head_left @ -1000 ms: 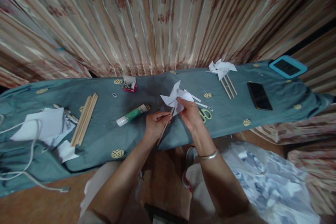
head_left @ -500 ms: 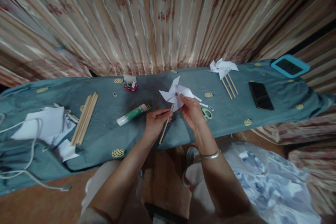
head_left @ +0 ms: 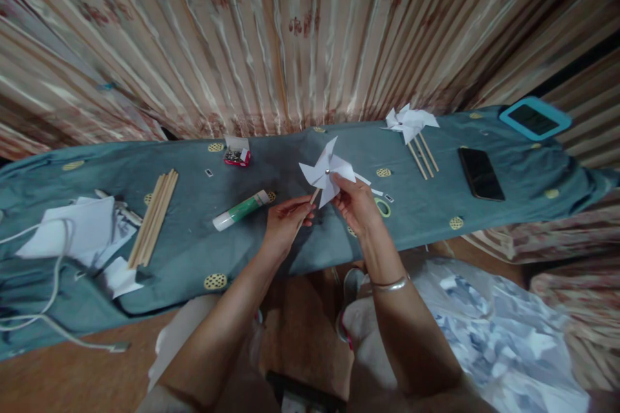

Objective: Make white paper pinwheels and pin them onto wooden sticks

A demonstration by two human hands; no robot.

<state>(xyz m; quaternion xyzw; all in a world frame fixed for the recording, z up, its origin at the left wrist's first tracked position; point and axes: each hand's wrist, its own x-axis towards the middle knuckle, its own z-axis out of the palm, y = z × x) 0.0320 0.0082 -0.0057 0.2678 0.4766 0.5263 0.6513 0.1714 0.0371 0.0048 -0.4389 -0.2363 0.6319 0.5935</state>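
A white paper pinwheel (head_left: 325, 175) on a thin wooden stick is held up over the blue-grey cloth (head_left: 194, 239). My left hand (head_left: 285, 222) is closed on the stick just below the paper wheel. My right hand (head_left: 356, 201) pinches the lower right blade of the wheel with thumb and fingers. A small metal pin shows at the wheel's centre. Green-handled scissors (head_left: 382, 208) lie partly hidden behind my right hand.
On the cloth lie a green glue stick (head_left: 241, 210), a bundle of wooden sticks (head_left: 154, 217), white paper sheets (head_left: 77, 232), a red pin box (head_left: 236, 155), finished pinwheels (head_left: 411, 122), a black phone (head_left: 479, 172) and a teal tablet (head_left: 534, 118). A white cable (head_left: 53, 284) trails left. Paper scraps fill a bag (head_left: 489, 335).
The pinwheel has turned to face up and risen slightly. My left hand slid up the stick, so less of the stick shows below it.
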